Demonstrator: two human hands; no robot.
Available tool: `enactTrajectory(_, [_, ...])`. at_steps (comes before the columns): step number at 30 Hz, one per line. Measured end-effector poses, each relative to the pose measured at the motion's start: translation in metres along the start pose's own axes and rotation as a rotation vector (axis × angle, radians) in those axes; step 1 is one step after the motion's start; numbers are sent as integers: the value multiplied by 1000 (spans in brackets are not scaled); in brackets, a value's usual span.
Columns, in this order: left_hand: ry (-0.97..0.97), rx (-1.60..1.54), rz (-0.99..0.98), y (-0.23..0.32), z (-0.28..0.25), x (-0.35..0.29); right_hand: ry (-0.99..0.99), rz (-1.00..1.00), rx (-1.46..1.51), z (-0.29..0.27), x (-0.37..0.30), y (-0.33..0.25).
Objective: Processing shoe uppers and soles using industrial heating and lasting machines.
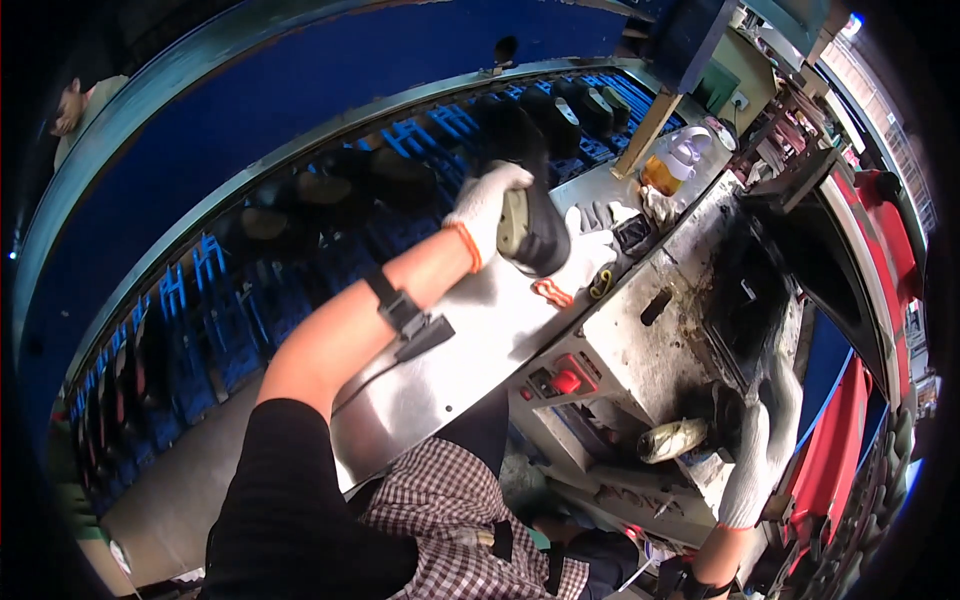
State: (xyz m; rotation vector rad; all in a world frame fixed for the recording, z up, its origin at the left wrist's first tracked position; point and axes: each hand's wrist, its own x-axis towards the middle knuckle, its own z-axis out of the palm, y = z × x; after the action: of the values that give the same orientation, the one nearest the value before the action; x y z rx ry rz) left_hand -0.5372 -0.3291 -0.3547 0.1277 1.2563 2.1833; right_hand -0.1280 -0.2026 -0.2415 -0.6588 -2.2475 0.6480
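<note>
My left hand point(488, 208), in a white knit glove with an orange cuff, is closed round a dark shoe point(545, 228). Its pale underside with small holes faces left, above the bare metal tabletop point(400, 405). On that tabletop, just behind the shoe, lies a loose white glove point(588, 255). My right hand point(768, 430), gloved in white too, is over the worn machine at the right. Its fingers stretch up along a black pad point(745, 290), somewhat blurred. Beside its palm is a dark piece with a pale, rounded end point(672, 440); whether they touch is unclear.
A conveyor with blue slats point(205, 262) runs along the left and far side, carrying several dark shoes point(325, 188). A red switch point(566, 381) sits on the machine's front. A bottle of amber liquid point(665, 172) stands by a wooden post. Another person point(85, 115) is at far left.
</note>
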Motion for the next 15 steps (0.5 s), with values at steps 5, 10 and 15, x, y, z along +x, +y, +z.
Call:
enactTrajectory(5, [490,292,300,-1,-34,142,129,17,-174,-5,-40,72])
enactTrajectory(10, [472,946,254,-6,-61,174,177,27,-44,11,-45,87])
enactTrajectory(15, [588,1112,285,-35,-48,159,203,91,-44,11,-48,92])
